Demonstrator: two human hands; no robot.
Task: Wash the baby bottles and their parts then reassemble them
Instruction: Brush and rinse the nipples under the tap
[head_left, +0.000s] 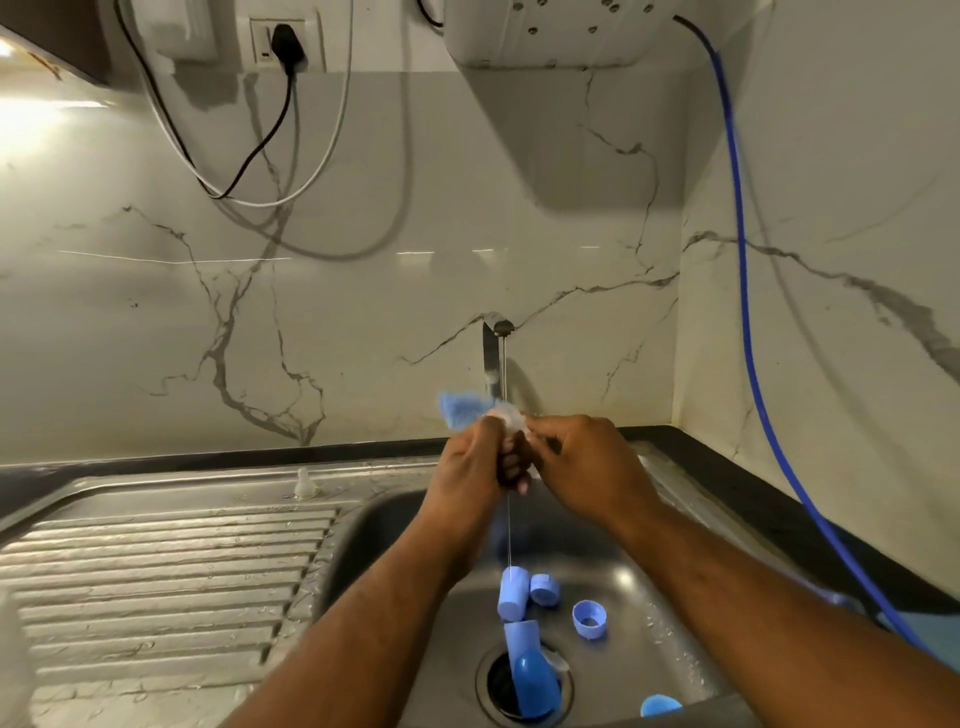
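Water falls in a thin thread from the tap (493, 353) at the back of the steel sink (639, 582), running down past both hands into the basin. The hands meet just under the spout, raised well above the basin floor. The left hand (470, 462) has its grip curled round a blue scrubber (457, 408), whose blurred end sticks up and to the left above the knuckles. The right hand (582, 462) has its grip pinched on a clear teat (506, 418), which sits between the two hands and touches the scrubber; motion blur hides the exact finger placement.

Below them, on the basin floor, lie the other parts. A blue bottle (532, 670) rests on its side across the drain (485, 680). Just behind it a blue cap (511, 595) lies beside a blue ring (544, 590), and a second ring (589, 618) lies a little to the right, its hole facing up. A rounded blue lid (660, 705) shows at the bottom edge. A second clear teat (302, 483) stands upright at the back of the wet, ribbed drainboard (156, 571), well apart from the hands.

A blue hose (743, 312) hangs down the right wall to the dark bench (737, 467).
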